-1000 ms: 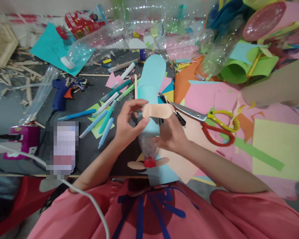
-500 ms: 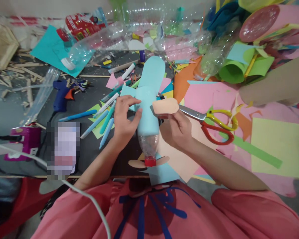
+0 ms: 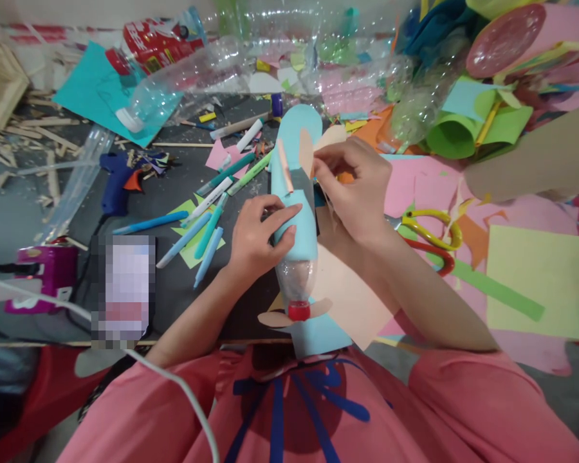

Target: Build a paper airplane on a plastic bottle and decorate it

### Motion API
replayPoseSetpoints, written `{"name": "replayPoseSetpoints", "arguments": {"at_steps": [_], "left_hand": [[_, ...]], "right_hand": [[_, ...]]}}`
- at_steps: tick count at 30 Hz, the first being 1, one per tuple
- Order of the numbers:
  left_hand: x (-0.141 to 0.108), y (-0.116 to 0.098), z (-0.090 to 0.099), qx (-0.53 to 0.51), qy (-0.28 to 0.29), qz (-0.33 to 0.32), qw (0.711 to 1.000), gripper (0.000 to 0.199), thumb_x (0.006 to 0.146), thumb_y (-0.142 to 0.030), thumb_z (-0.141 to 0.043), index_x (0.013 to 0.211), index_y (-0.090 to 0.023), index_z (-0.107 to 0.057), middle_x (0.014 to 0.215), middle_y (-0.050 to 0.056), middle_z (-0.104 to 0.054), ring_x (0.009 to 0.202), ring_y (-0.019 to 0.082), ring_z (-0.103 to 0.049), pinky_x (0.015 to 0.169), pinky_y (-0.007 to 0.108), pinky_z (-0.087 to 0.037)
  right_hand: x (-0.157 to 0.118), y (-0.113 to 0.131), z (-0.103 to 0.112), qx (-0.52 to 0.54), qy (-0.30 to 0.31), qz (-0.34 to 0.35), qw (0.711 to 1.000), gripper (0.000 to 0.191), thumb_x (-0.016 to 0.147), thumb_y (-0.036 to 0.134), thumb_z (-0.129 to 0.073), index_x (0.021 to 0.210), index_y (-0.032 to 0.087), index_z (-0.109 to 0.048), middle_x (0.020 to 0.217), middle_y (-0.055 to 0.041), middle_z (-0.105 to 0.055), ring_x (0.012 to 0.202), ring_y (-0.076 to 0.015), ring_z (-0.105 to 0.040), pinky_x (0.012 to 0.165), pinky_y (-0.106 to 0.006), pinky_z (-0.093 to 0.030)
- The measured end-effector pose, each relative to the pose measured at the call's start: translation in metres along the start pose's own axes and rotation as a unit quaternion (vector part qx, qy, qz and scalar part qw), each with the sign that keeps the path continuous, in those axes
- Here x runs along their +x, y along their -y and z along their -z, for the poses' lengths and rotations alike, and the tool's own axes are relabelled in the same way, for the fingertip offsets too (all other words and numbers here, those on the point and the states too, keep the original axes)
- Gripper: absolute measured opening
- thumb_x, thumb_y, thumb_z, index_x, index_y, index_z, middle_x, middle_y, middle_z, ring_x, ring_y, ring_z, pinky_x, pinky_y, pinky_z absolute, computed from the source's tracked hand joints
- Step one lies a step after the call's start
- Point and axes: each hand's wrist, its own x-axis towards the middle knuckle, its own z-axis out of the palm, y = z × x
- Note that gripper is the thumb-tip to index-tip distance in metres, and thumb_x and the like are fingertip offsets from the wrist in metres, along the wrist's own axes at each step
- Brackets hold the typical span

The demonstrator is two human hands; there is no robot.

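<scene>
A plastic bottle wrapped in light blue paper point(image 3: 299, 238) lies with its red cap point(image 3: 299, 311) toward me. Two peach paper blades point(image 3: 276, 318) stick out beside the cap, and a rounded light blue paper piece point(image 3: 299, 119) extends at the far end. My left hand point(image 3: 260, 235) holds the wrapped bottle from its left side, thumb and fingers on the paper. Near the far end, my right hand point(image 3: 354, 183) pinches a peach paper piece point(image 3: 306, 153). Another narrow peach strip point(image 3: 285, 166) stands up from the blue paper. Exactly where the peach pieces join is unclear.
Yellow-and-red-handled scissors point(image 3: 431, 231) lie right, partly behind my right forearm. Markers point(image 3: 212, 206), a blue glue gun point(image 3: 116, 183) and a phone point(image 3: 128, 286) are left. Clear bottles point(image 3: 188, 83) and paper scraps fill the back. A white cable point(image 3: 174, 379) crosses the lower left.
My right hand has moved up and left with the peach paper, from beside the bottle to its far end. My left hand has shifted right and down onto the wrapped bottle.
</scene>
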Motion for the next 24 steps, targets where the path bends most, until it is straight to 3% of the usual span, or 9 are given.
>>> {"name": "replayPoseSetpoints", "arguments": {"at_steps": [6,10,18,24], "left_hand": [[-0.001,0.000,0.000,-0.010,-0.018,-0.013,1.000,0.028,0.090,-0.019,-0.054,0.114,-0.020,-0.069,0.099,0.007,-0.062,0.089,0.018,-0.058,0.079,0.033,-0.050],[0.000,-0.001,0.000,-0.007,-0.026,-0.022,0.999,0.026,0.090,-0.019,-0.055,0.113,-0.019,-0.068,0.099,0.007,-0.062,0.089,0.017,-0.058,0.080,0.032,-0.050],[0.000,0.001,-0.002,-0.006,-0.028,-0.023,0.999,0.025,0.091,-0.021,-0.054,0.112,-0.019,-0.068,0.098,0.007,-0.061,0.089,0.017,-0.059,0.079,0.032,-0.050],[0.001,0.000,-0.001,-0.003,-0.027,-0.025,0.999,0.025,0.091,-0.022,-0.054,0.111,-0.018,-0.069,0.097,0.007,-0.062,0.087,0.017,-0.059,0.076,0.031,-0.050]], "right_hand": [[-0.008,-0.002,-0.002,-0.028,-0.011,-0.013,0.999,0.014,0.088,0.026,-0.064,0.075,0.023,-0.061,0.069,0.0023,-0.064,0.061,-0.0123,-0.056,0.058,-0.028,-0.047],[-0.007,0.000,-0.005,-0.010,-0.016,-0.026,0.999,0.019,0.090,0.021,-0.056,0.073,0.023,-0.063,0.067,0.0027,-0.063,0.060,-0.0119,-0.056,0.057,-0.028,-0.047],[-0.002,0.008,0.012,-0.087,0.123,-0.019,0.988,0.021,0.095,0.025,-0.050,0.081,0.023,-0.065,0.078,-0.0004,-0.067,0.073,-0.0157,-0.062,0.070,-0.031,-0.051],[-0.001,0.013,0.017,-0.124,0.153,0.003,0.980,0.021,0.097,0.024,-0.047,0.087,0.024,-0.065,0.082,-0.0031,-0.066,0.084,-0.0186,-0.065,0.076,-0.032,-0.049]]}}
